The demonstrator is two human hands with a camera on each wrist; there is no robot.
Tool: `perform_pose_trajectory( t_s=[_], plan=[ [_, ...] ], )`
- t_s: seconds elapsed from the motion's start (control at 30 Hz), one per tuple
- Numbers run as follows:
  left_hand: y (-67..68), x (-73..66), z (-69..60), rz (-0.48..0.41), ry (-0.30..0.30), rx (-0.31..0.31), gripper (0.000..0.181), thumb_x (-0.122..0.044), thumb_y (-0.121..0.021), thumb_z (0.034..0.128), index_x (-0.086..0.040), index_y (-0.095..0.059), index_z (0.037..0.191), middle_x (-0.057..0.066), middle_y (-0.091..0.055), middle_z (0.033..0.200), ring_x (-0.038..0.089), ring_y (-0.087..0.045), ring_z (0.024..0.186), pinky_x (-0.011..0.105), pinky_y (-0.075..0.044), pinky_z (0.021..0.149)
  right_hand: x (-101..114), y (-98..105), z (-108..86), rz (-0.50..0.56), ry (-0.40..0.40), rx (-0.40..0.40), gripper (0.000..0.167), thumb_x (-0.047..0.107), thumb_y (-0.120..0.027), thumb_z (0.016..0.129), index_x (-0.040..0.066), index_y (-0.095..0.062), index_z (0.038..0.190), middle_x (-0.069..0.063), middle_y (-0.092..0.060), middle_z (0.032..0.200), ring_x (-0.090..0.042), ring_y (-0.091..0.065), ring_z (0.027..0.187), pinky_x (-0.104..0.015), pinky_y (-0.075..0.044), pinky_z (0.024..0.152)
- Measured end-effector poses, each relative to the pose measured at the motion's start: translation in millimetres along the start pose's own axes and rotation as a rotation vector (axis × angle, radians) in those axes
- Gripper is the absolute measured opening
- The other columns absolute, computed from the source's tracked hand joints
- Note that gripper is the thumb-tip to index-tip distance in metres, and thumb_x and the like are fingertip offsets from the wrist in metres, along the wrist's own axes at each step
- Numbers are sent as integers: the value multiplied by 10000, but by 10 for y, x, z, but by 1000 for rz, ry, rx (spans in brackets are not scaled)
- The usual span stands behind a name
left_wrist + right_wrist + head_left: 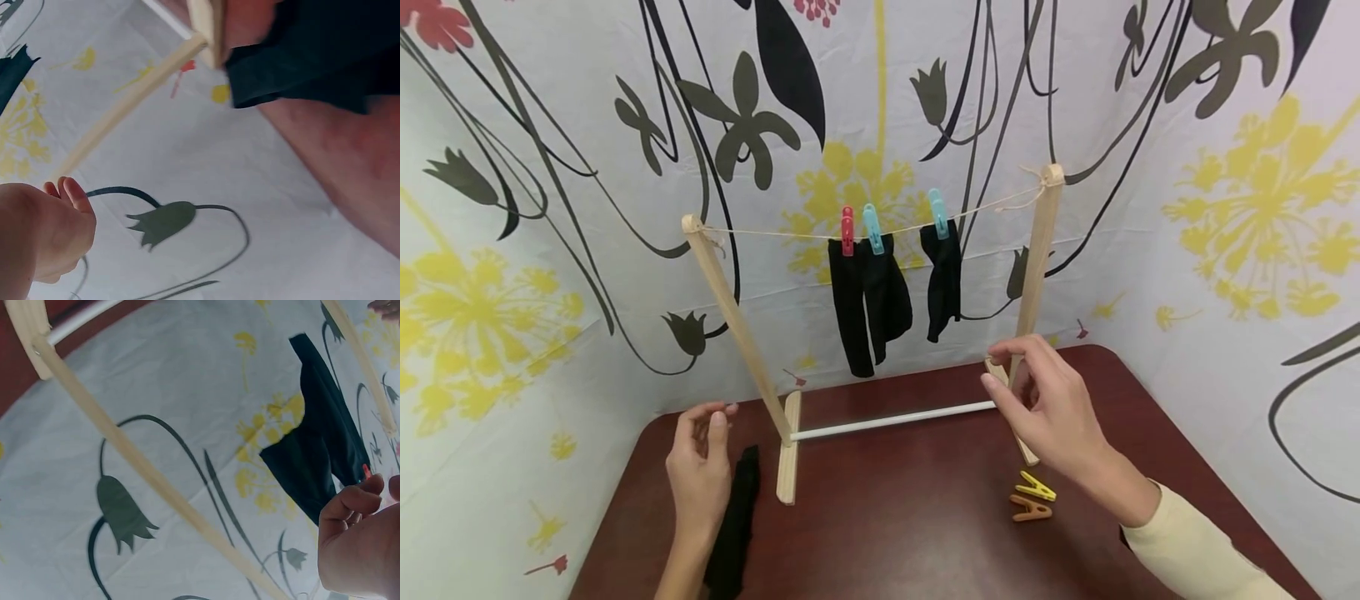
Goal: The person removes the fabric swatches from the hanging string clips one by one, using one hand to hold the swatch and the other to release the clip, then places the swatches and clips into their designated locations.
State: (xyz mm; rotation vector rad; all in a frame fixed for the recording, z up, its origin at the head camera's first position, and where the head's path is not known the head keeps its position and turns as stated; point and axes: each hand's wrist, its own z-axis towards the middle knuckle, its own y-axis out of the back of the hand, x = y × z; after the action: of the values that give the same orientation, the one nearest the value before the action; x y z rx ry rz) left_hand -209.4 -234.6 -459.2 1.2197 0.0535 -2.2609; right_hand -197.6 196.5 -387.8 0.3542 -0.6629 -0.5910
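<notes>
3 clothespins [872,230] hold 2 black garments [850,308] on string [760,232].

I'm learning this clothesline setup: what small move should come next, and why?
Probably lower the left hand and grip the long black cloth beside it: the hand looks empty, that cloth lies unhung on the reddish-brown table, and a yellow clothespin and an orange-brown clothespin lie unused.

floral-print cloth [857,92] behind dk red-brn tbl [887,508]
</notes>
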Motion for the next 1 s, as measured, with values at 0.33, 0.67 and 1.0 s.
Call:
perform_pose_trajectory(
  t_s=[0.33,0.67,1.0],
  plan=[
    [-197,-258,162,-174,-68,68,246,-72,-582,1085,15,-639,1309,202,-737,1198,41,-686,1160,105,-503,1003,196,-15,403,37,67,-77,317,103,-785,929,76,-674,1224,-8,-690,1134,-69,-605,828,-152,-456,667],
    [-396,-370,228,-235,-28,106,308,-136,-601,1088,-21,-616,1373,171,-730,1307,83,-677,1239,124,-510,1027,367,-125,748,66,104,-117,326,169,-773,957,68,-693,1257,-48,-712,1180,-106,-586,854,-223,-451,757],
    [-710,-611,351,-311,-6,193,388,-122,-681,1044,-6,-579,1400,177,-691,1368,186,-661,1285,202,-521,1073,579,-188,1139,25,110,-111,383,208,-775,975,105,-681,1332,-32,-732,1208,-171,-588,813,-264,-448,742]
  ],
)
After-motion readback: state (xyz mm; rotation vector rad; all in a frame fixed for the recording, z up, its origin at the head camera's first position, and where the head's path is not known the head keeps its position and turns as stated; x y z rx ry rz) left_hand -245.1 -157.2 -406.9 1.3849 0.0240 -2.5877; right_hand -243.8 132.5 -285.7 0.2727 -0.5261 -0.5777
